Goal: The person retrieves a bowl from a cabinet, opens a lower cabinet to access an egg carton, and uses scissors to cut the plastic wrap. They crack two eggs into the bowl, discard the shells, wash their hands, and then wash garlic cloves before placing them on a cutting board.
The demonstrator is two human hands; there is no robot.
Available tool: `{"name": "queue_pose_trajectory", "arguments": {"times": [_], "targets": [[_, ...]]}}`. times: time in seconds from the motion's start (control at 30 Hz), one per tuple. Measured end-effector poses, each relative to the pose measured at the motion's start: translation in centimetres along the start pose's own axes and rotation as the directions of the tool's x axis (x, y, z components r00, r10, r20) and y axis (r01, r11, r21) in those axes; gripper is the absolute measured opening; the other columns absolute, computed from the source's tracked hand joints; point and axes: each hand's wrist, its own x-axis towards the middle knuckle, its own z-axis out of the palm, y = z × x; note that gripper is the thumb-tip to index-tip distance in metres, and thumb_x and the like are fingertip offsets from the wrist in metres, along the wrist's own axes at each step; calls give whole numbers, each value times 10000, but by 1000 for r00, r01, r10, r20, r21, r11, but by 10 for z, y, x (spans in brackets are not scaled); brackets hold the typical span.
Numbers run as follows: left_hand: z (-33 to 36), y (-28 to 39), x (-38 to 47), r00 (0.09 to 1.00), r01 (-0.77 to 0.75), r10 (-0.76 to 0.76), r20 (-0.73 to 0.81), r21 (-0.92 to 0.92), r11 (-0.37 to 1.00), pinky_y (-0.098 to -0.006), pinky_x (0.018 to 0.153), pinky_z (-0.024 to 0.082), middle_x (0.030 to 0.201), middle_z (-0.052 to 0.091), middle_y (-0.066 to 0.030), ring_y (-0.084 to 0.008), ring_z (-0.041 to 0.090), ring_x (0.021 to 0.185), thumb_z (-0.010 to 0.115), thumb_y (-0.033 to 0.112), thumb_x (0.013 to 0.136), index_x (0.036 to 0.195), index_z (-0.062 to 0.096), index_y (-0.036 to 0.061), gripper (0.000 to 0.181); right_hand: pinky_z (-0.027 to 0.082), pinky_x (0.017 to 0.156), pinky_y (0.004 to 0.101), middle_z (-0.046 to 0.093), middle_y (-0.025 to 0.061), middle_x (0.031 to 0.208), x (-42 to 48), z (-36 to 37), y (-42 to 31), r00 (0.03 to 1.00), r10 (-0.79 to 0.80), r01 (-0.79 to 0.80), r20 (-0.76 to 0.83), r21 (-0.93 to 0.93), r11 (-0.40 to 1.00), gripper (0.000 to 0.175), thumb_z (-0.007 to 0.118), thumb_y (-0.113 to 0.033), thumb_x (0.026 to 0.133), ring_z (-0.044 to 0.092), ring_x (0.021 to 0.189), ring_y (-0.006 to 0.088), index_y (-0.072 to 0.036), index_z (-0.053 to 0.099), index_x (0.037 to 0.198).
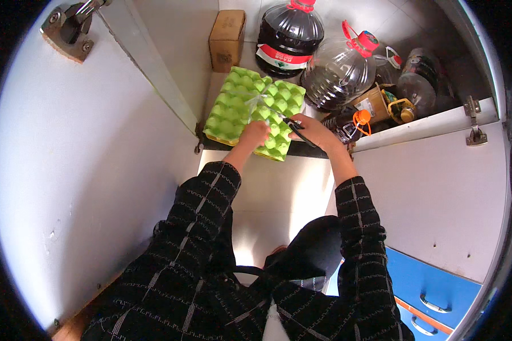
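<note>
A green egg tray (234, 108) lies at the cabinet's front edge, with a pale string (256, 99) tied across its top. My left hand (255, 133) rests over the near part of the tray, its fingers closed around what looks like a bit of the string. My right hand (313, 131) holds black-handled scissors (298, 130) at the tray's right side. Their blades point up and left over the tray, towards the string's knot. Whether the blades touch the string cannot be told.
Behind the tray stand a cardboard box (227, 40), a large bottle of dark liquid (288, 40) and a partly filled clear bottle (339, 72). An orange-capped bottle (345, 123) is close to my right hand. Open cabinet doors (89, 149) flank both arms.
</note>
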Motion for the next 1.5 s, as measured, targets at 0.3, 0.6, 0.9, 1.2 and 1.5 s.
{"name": "queue_pose_trajectory", "arguments": {"times": [0.3,0.6,0.9,1.2,1.5], "targets": [[34,-2,-102,804,-484,-84,588,731,480,-382,541,512,668,669,-131,-224,673,574,580,179,808,754,667,48,166,362,424,259,587,18,645,48,14,31,977,184,-179,110,-57,982,348,786,-277,806,483,471,91,-56,622,1020],[-29,27,-15,972,-110,204,-119,534,838,-393,660,530,796,706,-110,-244,684,630,542,171,887,919,641,48,162,416,472,232,618,25,729,64,-10,17,860,94,39,-502,248,968,516,793,-335,789,534,533,85,-22,579,1139],[-39,33,0,851,-229,194,-488,-12,973,-331,691,500,1072,676,-52,-177,687,830,556,245,954,1165,633,99,268,449,443,236,649,62,715,-16,16,28,912,348,-170,-216,573,802,485,747,-352,850,614,532,118,-2,553,1123],[11,83,-46,876,26,285,390,-627,779,-369,821,532,1128,653,-144,-234,666,944,507,348,999,1250,534,24,411,535,774,465,694,180,962,-85,14,-6,914,6,-203,-406,-445,872,500,640,-450,827,673,880,375,-242,558,1275],[-17,90,-32,852,-134,394,346,-583,802,-331,847,522,1125,667,-130,-214,655,965,538,289,975,1312,521,15,435,558,727,329,687,88,1005,-308,-48,-162,636,-167,464,-754,200,863,513,767,-213,775,673,859,180,-75,591,1236]]}}
